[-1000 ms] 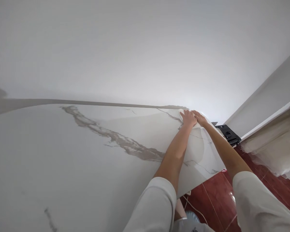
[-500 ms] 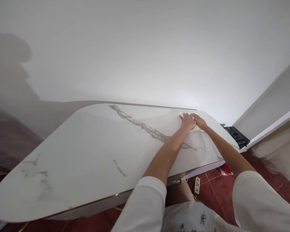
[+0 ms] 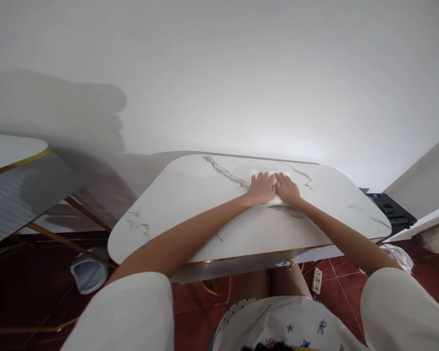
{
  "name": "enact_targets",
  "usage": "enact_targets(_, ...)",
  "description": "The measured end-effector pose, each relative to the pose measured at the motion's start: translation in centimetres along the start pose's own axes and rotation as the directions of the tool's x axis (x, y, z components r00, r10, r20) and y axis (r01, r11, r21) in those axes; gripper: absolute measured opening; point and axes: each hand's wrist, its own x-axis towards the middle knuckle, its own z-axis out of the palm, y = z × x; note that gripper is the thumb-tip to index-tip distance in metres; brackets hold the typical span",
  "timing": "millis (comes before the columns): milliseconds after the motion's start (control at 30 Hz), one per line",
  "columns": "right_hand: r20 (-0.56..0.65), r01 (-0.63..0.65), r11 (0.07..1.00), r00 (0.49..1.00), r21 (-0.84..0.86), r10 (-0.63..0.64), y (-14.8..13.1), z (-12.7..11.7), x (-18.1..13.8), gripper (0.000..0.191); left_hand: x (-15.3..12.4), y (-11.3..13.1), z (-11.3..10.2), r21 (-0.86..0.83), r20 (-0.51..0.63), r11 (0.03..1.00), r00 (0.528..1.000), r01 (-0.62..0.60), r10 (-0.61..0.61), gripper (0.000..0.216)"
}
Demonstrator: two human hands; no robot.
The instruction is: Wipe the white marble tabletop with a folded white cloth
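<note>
My left hand [image 3: 261,189] lies flat on a white cloth [image 3: 269,202], with its fingers stretched forward and apart. Beside it, touching along the thumbs, my right hand [image 3: 287,189] presses on the same cloth with outstretched fingers. Most of the cloth is hidden under both palms. It rests on a white marble-patterned tabletop [image 3: 190,209] with rounded corners and a thin gold edge, just right of a grey vein.
A pale wall [image 3: 219,73] rises behind the table. At left stands another gold-edged table [image 3: 10,151]. A black case [image 3: 391,207] sits beyond the right end. Below are a power strip [image 3: 316,281], a gold knob [image 3: 290,263] and a clear plastic container [image 3: 89,273].
Both hands and the cloth have slid left along the tabletop, from near its right end toward the middle. My view has turned left, bringing the second table in.
</note>
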Motion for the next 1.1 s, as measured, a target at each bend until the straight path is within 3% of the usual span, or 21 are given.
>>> enact_targets(100,-0.014,0.049,0.998,0.999,0.049,-0.048,-3.6,1.9,-2.0,0.057,-4.0,-2.4,-1.2,0.078,0.030,0.997,1.000,-0.003,0.000,0.054)
enact_targets(233,-0.113,0.299,0.924,0.954,0.241,-0.279,-7.6,5.4,-4.4,0.066,-10.0,-5.1,-2.9,0.137,0.036,0.989,0.998,0.052,-0.058,0.058)
enact_targets(333,-0.102,0.395,0.862,0.918,0.318,-0.383,-10.8,6.8,-6.1,0.072,-14.0,-6.8,-4.3,0.120,0.067,0.985,0.989,0.127,-0.135,0.059)
enact_targets(500,0.089,0.355,0.872,0.910,0.337,-0.405,-17.3,5.4,-8.6,0.072,-19.0,-9.8,-6.1,0.148,0.130,0.966,0.964,0.211,-0.230,0.063)
enact_targets(667,0.228,0.352,0.904,0.885,0.244,-0.406,-23.2,3.1,-10.4,0.066,-23.0,-12.7,-7.5,0.151,0.090,0.955,0.959,0.254,-0.269,0.062)
enact_targets(867,0.176,0.432,0.872,0.863,0.231,-0.474,-27.1,2.9,-10.8,0.059,-25.6,-15.3,-8.4,0.116,0.064,0.951,0.954,0.285,-0.294,0.059)
enact_targets(1100,0.190,0.443,0.878,0.860,0.181,-0.473,-28.2,3.5,-8.7,0.058,-23.9,-17.5,-8.0,0.132,0.025,0.951,0.958,0.281,-0.287,0.052)
